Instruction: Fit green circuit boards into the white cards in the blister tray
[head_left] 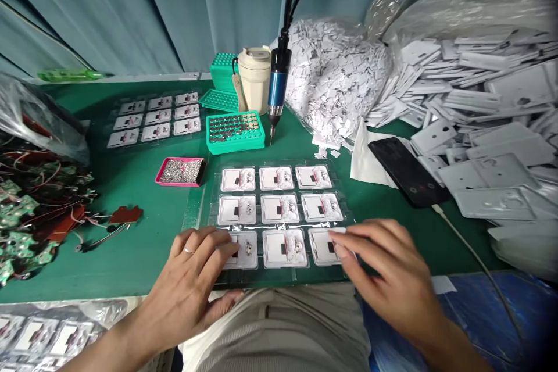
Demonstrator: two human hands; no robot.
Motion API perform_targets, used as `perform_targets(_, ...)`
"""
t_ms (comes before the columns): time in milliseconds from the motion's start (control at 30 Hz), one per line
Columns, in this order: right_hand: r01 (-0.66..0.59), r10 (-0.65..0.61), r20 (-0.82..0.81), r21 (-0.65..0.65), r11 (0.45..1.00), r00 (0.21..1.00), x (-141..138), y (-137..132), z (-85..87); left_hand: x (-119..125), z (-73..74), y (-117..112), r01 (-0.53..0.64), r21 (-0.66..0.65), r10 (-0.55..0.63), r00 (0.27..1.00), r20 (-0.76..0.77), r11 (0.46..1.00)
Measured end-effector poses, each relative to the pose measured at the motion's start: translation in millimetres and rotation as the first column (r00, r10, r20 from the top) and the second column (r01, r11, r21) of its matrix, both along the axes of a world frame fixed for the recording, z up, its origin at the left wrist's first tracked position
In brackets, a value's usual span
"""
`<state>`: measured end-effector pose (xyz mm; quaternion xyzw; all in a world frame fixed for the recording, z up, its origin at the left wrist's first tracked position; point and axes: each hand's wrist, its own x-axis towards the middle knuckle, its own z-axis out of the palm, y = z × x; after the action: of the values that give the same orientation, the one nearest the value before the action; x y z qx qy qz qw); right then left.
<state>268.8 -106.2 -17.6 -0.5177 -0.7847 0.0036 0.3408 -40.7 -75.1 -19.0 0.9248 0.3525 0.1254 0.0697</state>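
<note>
In front of me lies a clear plastic tray (257,226) with rows of square white modules, each with a black patch and small metal parts. My left hand (196,273) rests at the tray's near left corner, fingers stretched over the near-left module (247,250) and thumb apart below. At the near right corner is my right hand (383,267); its index finger and thumb tips are slightly apart at the near-right module (321,246), partly covering it. I see nothing held in either hand. The near-middle module (285,249) sits between the hands.
Beyond the tray hangs an electric screwdriver (278,87). Near it stand a green parts holder (235,132), a cup (254,78) and a pink tray (181,171) of small metal pieces. A phone (407,171) and piled white plates (492,110) lie right; wired circuit boards (26,215) lie left.
</note>
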Motion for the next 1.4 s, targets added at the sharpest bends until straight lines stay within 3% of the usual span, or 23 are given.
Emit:
perform_targets(133, 0.019, -0.018, 0.122, -0.006, 1.0, 0.992, 35.6, -5.2, -16.5, 20.7, 3.4, -4.7, -0.002, -0.014, 0.002, 0.999, 0.046, 1.0)
perform_targets(300, -0.039, 0.048, 0.184, -0.053, 0.998, 0.982, 35.8, -5.9, -29.9, 54.0, 3.7, -4.7, 0.051, -0.017, -0.05, 0.997, 0.061, 0.999)
perform_targets(433, -0.059, 0.068, 0.167, -0.06, 0.996, 0.984, 35.6, -4.3, -31.8, 64.3, -2.5, -2.2, 0.04, -0.016, -0.04, 0.998, 0.04, 0.999)
perform_targets(600, -0.071, 0.075, 0.159, -0.034, 0.997, 0.984, 36.9, -4.5, -33.7, 65.7, -10.6, -1.1, 0.022, 0.022, -0.023, 0.999, 0.046, 1.0)
perform_targets(1067, -0.022, 0.019, 0.068, 0.052, 0.998, 0.997, 54.6, -13.9, -41.2, 67.5, -14.4, -6.0, 0.04, 0.144, -0.037, 0.999, -0.018, 0.989)
perform_targets(1200, -0.065, 0.066, 0.122, -0.016, 0.998, 0.99, 47.6, -12.6, -41.3, 63.3, -6.9, -6.8, 0.027, 0.086, -0.027, 1.0, 0.008, 0.996)
perform_targets(1400, -0.08, 0.127, 0.259, -0.187, 0.979, 0.957, 48.0, -10.1, -39.7, 34.1, -2.9, -5.4, -0.085, 0.031, 0.085, 0.996, 0.0, 0.996)
